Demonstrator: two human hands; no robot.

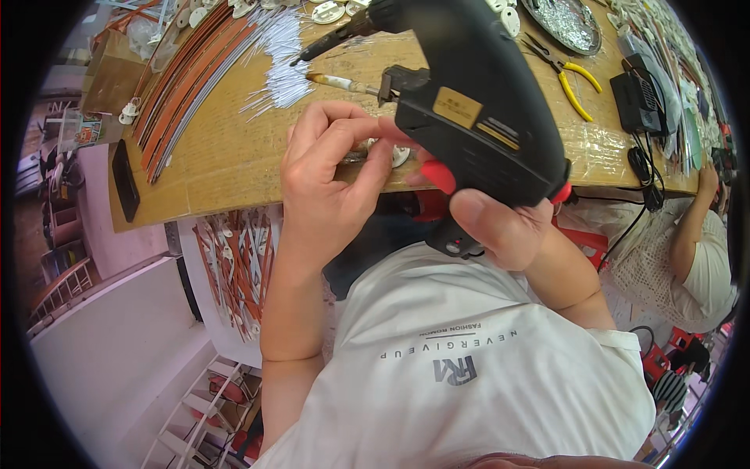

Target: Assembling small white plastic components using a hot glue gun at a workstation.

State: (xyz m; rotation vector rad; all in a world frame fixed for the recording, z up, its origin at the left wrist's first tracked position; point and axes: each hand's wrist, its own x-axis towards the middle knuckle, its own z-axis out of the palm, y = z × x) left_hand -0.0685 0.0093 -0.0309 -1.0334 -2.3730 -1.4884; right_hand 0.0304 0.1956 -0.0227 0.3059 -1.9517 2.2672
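Observation:
A black soldering gun [492,94] with a red trigger is in my right hand [504,227], which wraps round its handle. Its thin, discoloured tip [340,82] points left over the table, below a black nozzle [336,41]. My left hand [332,176] is closed just under the tip, thumb and forefinger pinched near the table's front edge. Beside those fingers shows a small round white part [400,156], mostly covered by hand and gun. What exactly the pinch holds is hidden. Just beyond my left hand lies a heap of short white wires [289,66].
Long orange and grey strips [203,78] lie at the left, by a black phone [125,181]. Yellow-handled pliers [574,78], a dark dish [564,25] and a black adapter with cable [637,94] are at the right. Another person [672,266] sits at right.

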